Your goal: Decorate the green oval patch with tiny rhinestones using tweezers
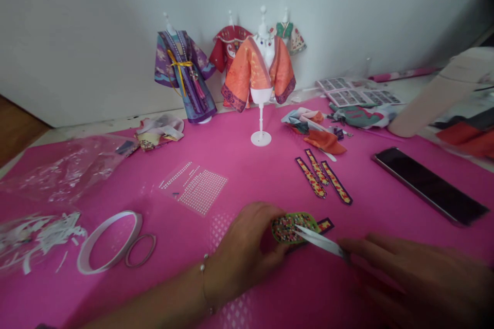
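My left hand (250, 252) is closed round the edge of a small green-rimmed tray (299, 215), which is filled with many tiny multicoloured beads or gems. In my right hand (417, 272), blurred and dim at the lower right, is a pair of pale pointed tweezers (322, 241). Their tips are over the beads in the tray. A patterned yellow-and-red strip (326, 224) pokes out from beside the tray's right end. Beyond it lie several similar dark-edged strips (336, 183) on the pink mat (247, 175).
A mini dress form in an orange jacket (261, 95) stands at the back, other dressed forms behind. Left are a sticker sheet (203, 191), white ring (83, 262), pink ring (153, 250) and plastic bags (69, 169). Right are fabric pieces (324, 140), a phone (428, 185) and a bottle (428, 95).
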### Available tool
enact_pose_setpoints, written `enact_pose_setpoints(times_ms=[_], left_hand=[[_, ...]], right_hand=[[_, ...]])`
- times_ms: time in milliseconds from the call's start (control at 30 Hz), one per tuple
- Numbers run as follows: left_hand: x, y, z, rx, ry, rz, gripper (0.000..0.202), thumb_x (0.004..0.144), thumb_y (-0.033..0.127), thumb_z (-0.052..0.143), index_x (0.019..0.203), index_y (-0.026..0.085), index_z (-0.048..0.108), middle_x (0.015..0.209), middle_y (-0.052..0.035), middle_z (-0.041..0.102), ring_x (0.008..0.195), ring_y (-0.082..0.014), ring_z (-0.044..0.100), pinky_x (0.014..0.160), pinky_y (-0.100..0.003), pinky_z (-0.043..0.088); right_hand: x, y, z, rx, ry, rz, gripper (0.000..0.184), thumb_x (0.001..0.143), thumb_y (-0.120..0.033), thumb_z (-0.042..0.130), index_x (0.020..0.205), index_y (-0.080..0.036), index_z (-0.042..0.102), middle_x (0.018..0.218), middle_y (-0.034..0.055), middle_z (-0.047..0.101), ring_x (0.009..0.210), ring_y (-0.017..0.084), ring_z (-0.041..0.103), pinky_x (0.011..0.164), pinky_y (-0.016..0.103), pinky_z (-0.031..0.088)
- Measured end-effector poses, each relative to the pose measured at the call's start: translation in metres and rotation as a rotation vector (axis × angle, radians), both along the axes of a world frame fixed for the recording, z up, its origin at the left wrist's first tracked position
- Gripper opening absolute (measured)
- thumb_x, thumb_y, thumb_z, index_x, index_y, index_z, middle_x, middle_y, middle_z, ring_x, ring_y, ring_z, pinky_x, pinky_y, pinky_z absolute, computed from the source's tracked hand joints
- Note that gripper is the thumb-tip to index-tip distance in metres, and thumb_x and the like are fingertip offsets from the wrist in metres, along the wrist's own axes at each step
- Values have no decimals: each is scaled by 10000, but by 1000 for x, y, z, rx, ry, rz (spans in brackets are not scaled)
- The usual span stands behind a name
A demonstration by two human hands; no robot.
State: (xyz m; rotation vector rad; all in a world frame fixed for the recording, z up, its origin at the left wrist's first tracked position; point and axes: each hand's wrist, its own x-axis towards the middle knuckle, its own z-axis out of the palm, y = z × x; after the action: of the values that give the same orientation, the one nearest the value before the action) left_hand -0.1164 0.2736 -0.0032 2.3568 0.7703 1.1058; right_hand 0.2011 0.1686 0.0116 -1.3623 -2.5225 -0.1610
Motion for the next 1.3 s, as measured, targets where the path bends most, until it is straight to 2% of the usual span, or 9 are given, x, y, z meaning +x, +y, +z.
enact_pose_setpoints(times_ms=[133,300,667,867,1000,1200,1300], left_hand=[[-1,0,-1,-13,-7,-5,261,1130,276,764,1361,248,648,1169,-89,865,1028,-255,856,931,-404,750],[-1,-1,-1,-30,-4,-8,271,1125,268,772,1370,251,656,1185,-91,865,1058,-259,859,963,-415,749],[0,-1,0,-2,-6,7,253,1127,260,761,1355,251,653,1162,-83,867,1021,-251,863,925,-401,755],[1,0,3,15,2,7,232,1152,285,751,1357,252,646,1170,-87,873,1045,-253,870,941,-393,757],[1,0,3,10,-3,3,213,1153,283,744,1341,249,651,1152,-88,872,1024,-250,866,922,-389,754],[0,-1,1,-10,-1,9,224,1131,274,762,1331,252,664,1150,-86,871,1023,-260,867,918,-409,757],[-1,0,1,-31,3,-1,229,1130,272,763,1337,249,668,1162,-93,873,1042,-264,866,932,-420,758]], right_hand=[[1,1,-3,-46,14,-4,395,1021,-178,577,1369,-297,720,960,-19,861,617,202,813,496,300,564],[0,1,-3,-29,22,9,374,1034,-191,577,1366,-296,715,1012,-16,892,623,205,829,462,314,553],[1,0,-7,-88,11,-16,413,1020,-182,592,1385,-312,735,1053,-3,908,675,230,856,492,326,581],[-4,4,-2,-16,18,9,372,1050,-175,538,1339,-299,737,1021,-7,909,639,225,854,465,335,565],[-5,5,-2,-22,32,3,390,1073,-156,507,1363,-290,731,1054,-1,914,667,212,861,489,331,566],[-1,3,-2,-47,29,-1,374,1061,-204,574,1371,-317,748,993,-28,897,616,209,826,469,325,541],[-2,2,0,-18,-1,-6,371,1056,-192,570,1360,-304,751,996,-10,888,623,204,824,493,303,556]])
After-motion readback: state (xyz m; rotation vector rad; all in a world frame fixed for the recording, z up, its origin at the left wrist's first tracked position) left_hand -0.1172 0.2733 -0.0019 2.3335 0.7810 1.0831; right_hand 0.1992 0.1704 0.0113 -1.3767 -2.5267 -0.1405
